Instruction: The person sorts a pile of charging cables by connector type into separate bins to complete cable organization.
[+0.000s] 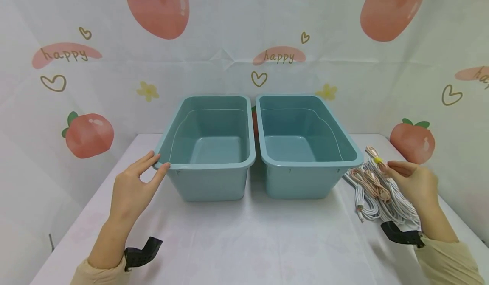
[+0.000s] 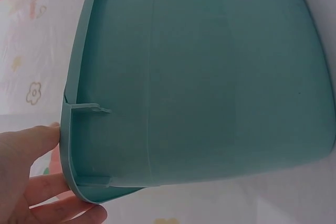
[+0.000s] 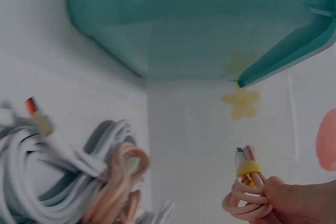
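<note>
At the front left corner of the left blue-green plastic bin [image 1: 208, 166], my left hand [image 1: 133, 187] holds the rim between thumb and fingers. The left wrist view shows the thumb on one side of the rim corner and the fingers curled round the other. My right hand [image 1: 418, 185] pinches a coiled pink cable [image 3: 248, 203], bound by a yellow tie [image 3: 249, 169]. This cable is raised above a pile of white and pink coiled cables [image 1: 368, 183] on the table's right side.
A second blue-green bin [image 1: 309, 165] stands right beside the left one, between it and the cable pile. Both bins have bare insides. White cloth [image 1: 221, 72] with fruit and heart prints hangs behind the white-covered table [image 1: 244, 242].
</note>
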